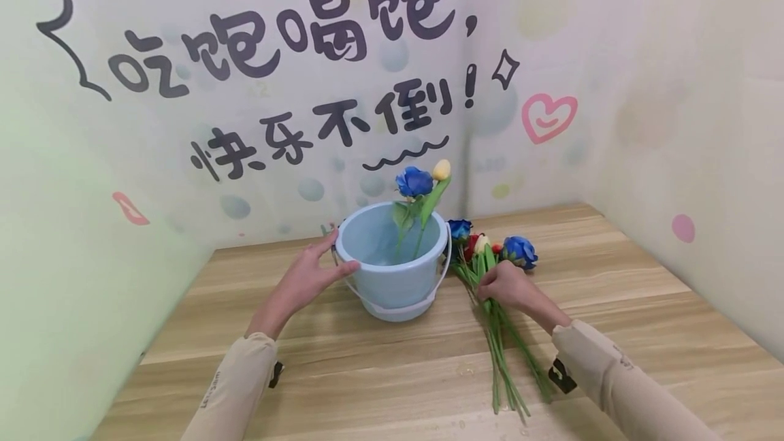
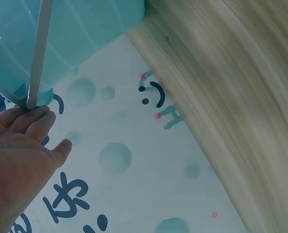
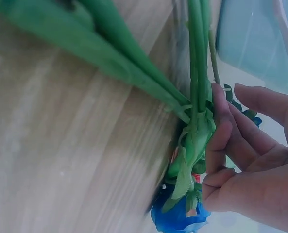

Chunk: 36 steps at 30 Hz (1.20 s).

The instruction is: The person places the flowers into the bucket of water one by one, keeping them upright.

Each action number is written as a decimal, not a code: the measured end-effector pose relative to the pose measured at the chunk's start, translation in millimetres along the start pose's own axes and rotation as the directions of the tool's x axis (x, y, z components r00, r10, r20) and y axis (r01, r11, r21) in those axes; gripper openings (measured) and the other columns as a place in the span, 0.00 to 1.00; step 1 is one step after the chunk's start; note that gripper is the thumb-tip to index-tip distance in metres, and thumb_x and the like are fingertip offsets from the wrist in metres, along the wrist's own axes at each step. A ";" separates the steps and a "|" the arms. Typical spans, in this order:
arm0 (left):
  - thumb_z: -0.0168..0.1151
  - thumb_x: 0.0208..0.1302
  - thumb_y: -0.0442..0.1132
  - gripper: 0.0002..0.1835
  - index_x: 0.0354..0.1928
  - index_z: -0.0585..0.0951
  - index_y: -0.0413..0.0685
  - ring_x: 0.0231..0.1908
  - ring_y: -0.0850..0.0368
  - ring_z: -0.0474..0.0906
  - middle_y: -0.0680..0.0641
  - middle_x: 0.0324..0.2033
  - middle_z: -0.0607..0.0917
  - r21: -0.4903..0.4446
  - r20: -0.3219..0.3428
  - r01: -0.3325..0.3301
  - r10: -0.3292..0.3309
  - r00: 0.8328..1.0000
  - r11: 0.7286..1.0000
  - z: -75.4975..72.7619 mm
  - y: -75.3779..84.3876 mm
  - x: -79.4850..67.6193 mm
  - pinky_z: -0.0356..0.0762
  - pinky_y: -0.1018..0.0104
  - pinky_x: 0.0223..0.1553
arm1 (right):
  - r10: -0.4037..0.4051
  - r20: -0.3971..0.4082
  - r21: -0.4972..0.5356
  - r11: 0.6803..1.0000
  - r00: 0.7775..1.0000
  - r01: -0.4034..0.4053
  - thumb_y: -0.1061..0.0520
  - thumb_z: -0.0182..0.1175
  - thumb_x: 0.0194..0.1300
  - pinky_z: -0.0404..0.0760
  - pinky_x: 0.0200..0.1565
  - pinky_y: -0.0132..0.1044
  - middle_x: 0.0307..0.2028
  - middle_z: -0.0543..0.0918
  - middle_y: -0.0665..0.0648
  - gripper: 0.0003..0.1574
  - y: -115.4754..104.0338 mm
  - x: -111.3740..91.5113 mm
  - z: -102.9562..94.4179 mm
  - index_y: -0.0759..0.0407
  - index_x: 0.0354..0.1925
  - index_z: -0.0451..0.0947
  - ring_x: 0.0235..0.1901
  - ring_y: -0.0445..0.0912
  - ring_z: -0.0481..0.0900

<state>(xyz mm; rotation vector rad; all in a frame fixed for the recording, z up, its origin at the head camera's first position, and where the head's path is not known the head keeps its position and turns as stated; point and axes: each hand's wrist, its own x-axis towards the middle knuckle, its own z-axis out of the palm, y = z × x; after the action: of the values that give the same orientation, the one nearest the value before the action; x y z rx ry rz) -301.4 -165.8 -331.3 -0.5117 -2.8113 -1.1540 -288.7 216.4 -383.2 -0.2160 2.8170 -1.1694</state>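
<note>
A light blue bucket (image 1: 395,288) stands on the wooden table, with a blue flower (image 1: 414,182) and a yellow tulip (image 1: 442,169) upright in it. My left hand (image 1: 306,274) rests on the bucket's left rim, thumb and fingers spread apart. Its fingers (image 2: 25,119) touch the rim beside the white handle's pivot in the left wrist view. Right of the bucket lies a bunch of flowers with green stems (image 1: 502,352). My right hand (image 1: 511,286) is at these stems. In the right wrist view its bent fingers (image 3: 219,136) touch the stems, with the thumb apart.
More blue flowers (image 1: 519,252), a red one and a pale tulip (image 1: 482,244) lie at the bunch's far end. A printed wall cloth (image 1: 294,209) stands behind the table (image 1: 392,373). The bucket's white handle (image 1: 404,307) hangs down in front. Small wet-looking spots show near the stem ends.
</note>
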 end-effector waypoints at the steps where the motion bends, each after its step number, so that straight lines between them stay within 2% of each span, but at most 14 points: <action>1: 0.67 0.65 0.66 0.51 0.82 0.58 0.51 0.76 0.31 0.53 0.38 0.78 0.59 0.000 -0.001 -0.001 0.001 1.000 1.000 0.0 0.2 0.0 0.56 0.28 0.69 | -0.007 -0.002 -0.007 1.000 1.000 0.007 0.65 0.68 0.63 0.66 0.24 0.33 0.29 0.88 0.55 0.05 -0.5 -0.3 0.5 0.67 0.34 0.90 0.24 0.43 0.70; 7: 0.66 0.65 0.67 0.51 0.82 0.58 0.50 0.76 0.30 0.52 0.38 0.78 0.59 0.003 -0.008 -0.012 0.012 1.000 1.000 -0.5 0.9 0.7 0.55 0.26 0.68 | -0.066 -0.012 -0.043 0.997 0.998 0.065 0.65 0.69 0.61 0.76 0.28 0.36 0.30 0.89 0.56 0.04 -3.7 -1.7 2.3 0.68 0.35 0.89 0.28 0.44 0.77; 14: 0.66 0.65 0.67 0.51 0.81 0.59 0.50 0.76 0.28 0.49 0.41 0.78 0.59 0.016 -0.009 -0.024 0.024 1.000 1.000 2.1 -2.9 1.7 0.50 0.25 0.69 | -0.044 -0.004 -0.039 0.998 0.999 0.043 0.65 0.71 0.62 0.85 0.40 0.43 0.35 0.90 0.58 0.08 1.6 0.1 5.9 0.69 0.39 0.89 0.38 0.49 0.84; 17: 0.66 0.66 0.67 0.51 0.82 0.58 0.51 0.76 0.27 0.47 0.41 0.78 0.59 0.012 -0.011 -0.025 0.026 1.000 1.000 2.4 -3.4 1.7 0.48 0.25 0.70 | -0.062 -0.004 -0.024 0.998 0.998 0.062 0.66 0.71 0.61 0.86 0.40 0.45 0.35 0.90 0.59 0.07 3.6 0.8 7.2 0.70 0.39 0.88 0.39 0.51 0.84; 22: 0.67 0.65 0.67 0.51 0.82 0.59 0.53 0.77 0.28 0.47 0.43 0.79 0.59 0.001 -0.009 -0.019 0.019 1.000 1.000 2.5 -2.8 1.5 0.49 0.26 0.70 | -0.094 -0.009 0.011 0.995 0.995 0.095 0.67 0.70 0.61 0.86 0.38 0.43 0.34 0.89 0.59 0.07 7.6 1.1 7.8 0.71 0.39 0.88 0.36 0.49 0.84; 26: 0.67 0.64 0.67 0.51 0.82 0.59 0.54 0.77 0.28 0.46 0.43 0.79 0.59 -0.006 -0.005 -0.012 0.012 1.000 1.000 2.7 -2.7 1.3 0.49 0.25 0.70 | -0.104 -0.006 0.067 0.992 0.995 0.104 0.67 0.69 0.62 0.84 0.37 0.41 0.34 0.89 0.57 0.07 10.5 0.3 6.9 0.71 0.39 0.87 0.35 0.47 0.82; 33: 0.67 0.64 0.67 0.51 0.81 0.59 0.52 0.76 0.30 0.51 0.42 0.78 0.59 -0.008 -0.010 -0.017 0.017 1.000 1.000 3.2 -4.4 1.4 0.53 0.27 0.69 | -0.123 0.004 0.160 0.980 0.992 0.121 0.66 0.67 0.64 0.79 0.37 0.38 0.32 0.88 0.57 0.09 18.9 0.7 4.5 0.73 0.41 0.85 0.35 0.45 0.81; 36: 0.67 0.64 0.67 0.51 0.82 0.58 0.52 0.77 0.30 0.49 0.43 0.79 0.59 -0.005 -0.010 -0.017 0.017 1.000 1.000 3.0 -5.0 1.5 0.51 0.27 0.70 | -0.124 0.011 0.174 0.977 0.992 0.120 0.65 0.65 0.65 0.78 0.37 0.38 0.33 0.88 0.57 0.10 20.6 0.5 3.5 0.73 0.42 0.85 0.35 0.44 0.80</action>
<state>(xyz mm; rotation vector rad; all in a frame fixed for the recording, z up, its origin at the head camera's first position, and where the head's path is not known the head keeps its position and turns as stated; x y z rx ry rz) -304.3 -166.7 -336.6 -0.5272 -2.7911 -1.1582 -290.7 228.2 -400.3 -0.3908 2.6969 -1.4189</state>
